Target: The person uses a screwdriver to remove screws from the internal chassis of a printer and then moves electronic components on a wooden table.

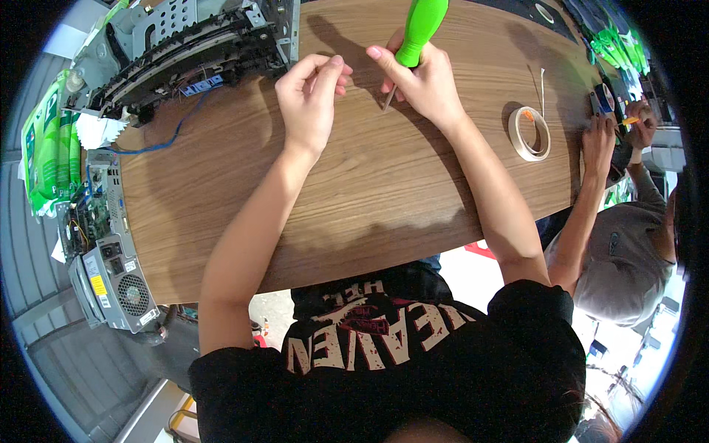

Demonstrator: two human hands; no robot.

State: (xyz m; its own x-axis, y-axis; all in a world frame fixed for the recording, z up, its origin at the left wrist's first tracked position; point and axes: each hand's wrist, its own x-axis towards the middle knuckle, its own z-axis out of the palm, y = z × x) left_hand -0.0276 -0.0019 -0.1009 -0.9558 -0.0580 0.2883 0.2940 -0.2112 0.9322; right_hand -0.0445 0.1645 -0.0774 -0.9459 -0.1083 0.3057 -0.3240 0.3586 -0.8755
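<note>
My right hand (428,87) is wrapped round a screwdriver (422,33) with a bright green handle. Its thin metal shaft slants down past my fingers toward the wooden tabletop; whether the tip touches the wood I cannot tell. To the left of it, my left hand (310,96) hovers over the table with its fingers curled in and the thumb pressed against them. Anything between those fingertips is hidden or too small to name. Nearest to my left hand is a partly dismantled machine (199,59) with a perforated metal plate and a black frame.
A roll of tape (530,134) lies on the tabletop (354,199) at right, beside a white cable tie (543,92). A blue cable (166,142) trails from the machine. Green packages (52,140) and a computer power supply (122,284) stand at left. Another person (620,244) works at right.
</note>
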